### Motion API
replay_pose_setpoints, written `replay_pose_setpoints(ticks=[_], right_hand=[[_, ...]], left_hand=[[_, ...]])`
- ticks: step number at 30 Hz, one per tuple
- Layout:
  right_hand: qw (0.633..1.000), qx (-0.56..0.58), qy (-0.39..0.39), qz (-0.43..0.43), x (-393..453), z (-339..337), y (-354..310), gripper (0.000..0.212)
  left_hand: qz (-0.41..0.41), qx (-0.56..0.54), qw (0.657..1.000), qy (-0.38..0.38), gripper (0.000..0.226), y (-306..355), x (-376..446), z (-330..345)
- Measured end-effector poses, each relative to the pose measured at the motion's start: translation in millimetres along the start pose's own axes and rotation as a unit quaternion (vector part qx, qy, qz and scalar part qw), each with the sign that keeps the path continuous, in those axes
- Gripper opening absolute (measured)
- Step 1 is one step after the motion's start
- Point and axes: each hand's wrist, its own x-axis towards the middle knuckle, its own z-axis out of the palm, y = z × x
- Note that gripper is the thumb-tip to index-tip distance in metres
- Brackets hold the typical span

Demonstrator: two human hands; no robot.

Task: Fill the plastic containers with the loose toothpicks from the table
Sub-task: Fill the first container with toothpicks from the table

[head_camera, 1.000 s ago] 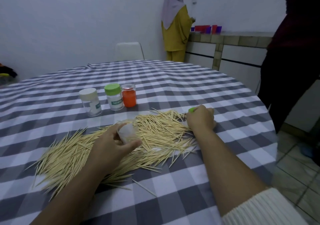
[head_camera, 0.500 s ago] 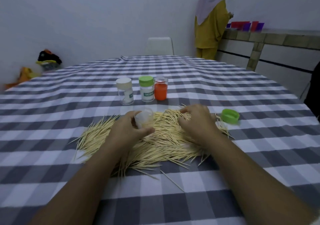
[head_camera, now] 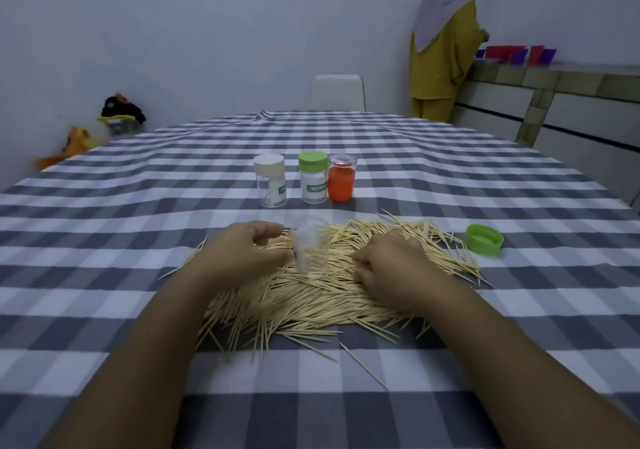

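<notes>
Nearest you, the loose toothpicks (head_camera: 311, 296) lay in a wide heap on the checked tablecloth (head_camera: 104, 275), a few strays pointing toward your edge. Your right hand (head_camera: 391, 268) rested on the heap with its fingers curled into the sticks; whether it actually pinched any, I cannot tell. Your left hand (head_camera: 242, 254) sat just beside the clear open container (head_camera: 309, 244), thumb and fingers curved toward its wall but seemingly apart from it, holding nothing. That container stood upright on the pile with only a few toothpicks inside (hard to count through the plastic). Its green lid (head_camera: 483, 239) lay by the heap's right end. Farther back stood three capped containers in a row: a cream-lidded jar (head_camera: 270, 182), nearly empty, a green-lidded jar (head_camera: 313, 182) labelled TOOTHPICK, contents hidden, and an orange container (head_camera: 341, 182).
</notes>
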Motion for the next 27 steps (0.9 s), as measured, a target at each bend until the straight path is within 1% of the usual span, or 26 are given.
replay_pose_setpoints(ticks=[2, 4, 9, 11, 14, 19, 22, 24, 26, 27], right_hand=[[0.999, -0.032, 0.009, -0.002, 1, 1, -1, 0.022], [0.998, -0.064, 0.022, -0.002, 3, 2, -2, 0.023], [0.993, -0.111, 0.048, 0.006, 4, 3, -5, 0.019], [0.992, -0.115, 0.053, 0.008, 4, 2, -6, 0.017], [0.995, -0.083, 0.048, 0.027, 4, 0, -3, 0.011], [0.990, 0.038, 0.078, 0.110, 10, -4, 11, 0.023], [0.976, 0.150, 0.087, 0.129, 11, -5, 14, 0.023], [0.947, 0.274, 0.107, 0.130, 9, -6, 12, 0.022], [0.895, 0.406, 0.133, 0.128, 5, -10, 9, 0.016], [0.872, 0.452, 0.140, 0.128, 3, -12, 7, 0.012]], left_hand=[[-0.017, 0.064, 0.998, 0.013, 0.047, -5, 0, -6], [-0.022, 0.139, 0.990, 0.014, 0.043, -5, -1, -6], [-0.010, 0.273, 0.962, 0.006, 0.043, 0, 1, 1], [-0.003, 0.307, 0.952, 0.007, 0.040, 0, 3, 2], [0.009, 0.350, 0.937, 0.004, 0.030, 2, 3, 4], [0.012, 0.399, 0.917, 0.007, 0.027, 5, 5, 10], [0.019, 0.412, 0.911, 0.007, 0.030, 7, 3, 11], [0.018, 0.391, 0.920, 0.004, 0.029, 5, 3, 11], [0.016, 0.345, 0.938, 0.001, 0.026, 5, 1, 11], [0.014, 0.315, 0.949, -0.002, 0.033, 6, 0, 11]])
